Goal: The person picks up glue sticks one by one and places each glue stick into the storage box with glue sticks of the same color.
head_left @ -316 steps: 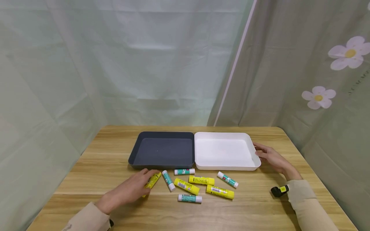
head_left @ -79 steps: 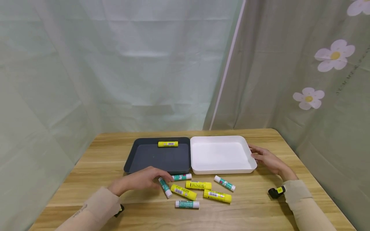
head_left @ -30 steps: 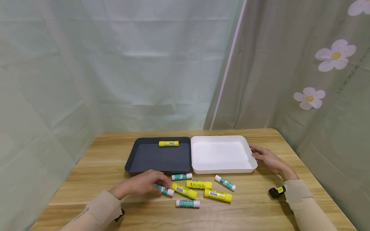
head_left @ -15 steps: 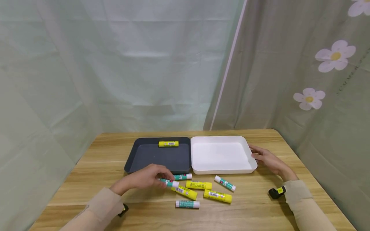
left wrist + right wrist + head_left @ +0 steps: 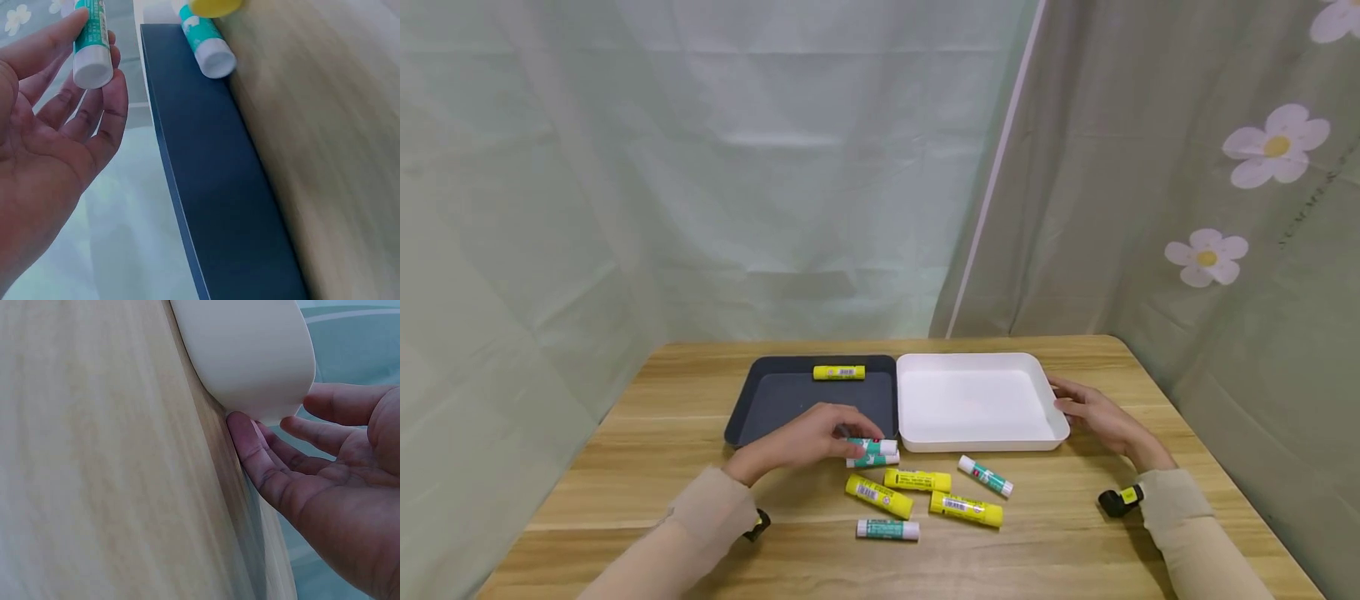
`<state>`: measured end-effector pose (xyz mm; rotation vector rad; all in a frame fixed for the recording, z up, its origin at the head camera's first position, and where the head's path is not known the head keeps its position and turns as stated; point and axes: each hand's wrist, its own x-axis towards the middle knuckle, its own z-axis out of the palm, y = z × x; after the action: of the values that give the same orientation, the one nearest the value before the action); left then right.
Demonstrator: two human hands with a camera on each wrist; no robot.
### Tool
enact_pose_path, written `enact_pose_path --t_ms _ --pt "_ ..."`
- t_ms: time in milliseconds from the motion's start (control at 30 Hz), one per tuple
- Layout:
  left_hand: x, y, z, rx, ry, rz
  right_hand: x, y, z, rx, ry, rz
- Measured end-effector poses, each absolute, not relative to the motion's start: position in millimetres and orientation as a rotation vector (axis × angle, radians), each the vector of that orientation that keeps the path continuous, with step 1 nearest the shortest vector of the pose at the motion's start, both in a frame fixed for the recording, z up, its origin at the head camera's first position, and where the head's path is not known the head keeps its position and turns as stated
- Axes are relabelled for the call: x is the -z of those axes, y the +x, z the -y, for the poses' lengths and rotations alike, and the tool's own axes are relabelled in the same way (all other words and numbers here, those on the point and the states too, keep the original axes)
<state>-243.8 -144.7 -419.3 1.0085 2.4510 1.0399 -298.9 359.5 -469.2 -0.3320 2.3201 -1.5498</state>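
The left hand (image 5: 820, 433) pinches a teal-and-white cylindrical glue stick (image 5: 867, 447) between thumb and fingers, well away from the palm; the step in hand looks like carrying it. The stick lies roughly level over the near edge of the dark grey rectangular tray (image 5: 775, 408), above a second teal-and-white glue stick (image 5: 877, 460) on the tabletop (image 5: 1037, 550). In the head view the two overlap, yet the left wrist view shows a gap between them.

To do this well, a light, even pinch near the middle of the barrel should serve, since a smooth round body could twist or slip. Enough height matters too: the free end should clear the tray rim and not knock the stick below. Setting it down flat and slowly would limit rolling.

The right hand (image 5: 1101, 417) has its fingers apart, touching the outside of the right end of the white rectangular tray (image 5: 977, 400). A soft touch there is best, as a hard push could shove it against the dark tray.
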Motion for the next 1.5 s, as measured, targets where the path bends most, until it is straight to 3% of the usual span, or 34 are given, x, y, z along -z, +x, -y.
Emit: enact_pose_path --t_ms 1500 --pt "372.4 -312.6 55.7 -1.033 1.068 -2.463 467.5 -299.8 -360.8 1.54 -0.327 -2.305"
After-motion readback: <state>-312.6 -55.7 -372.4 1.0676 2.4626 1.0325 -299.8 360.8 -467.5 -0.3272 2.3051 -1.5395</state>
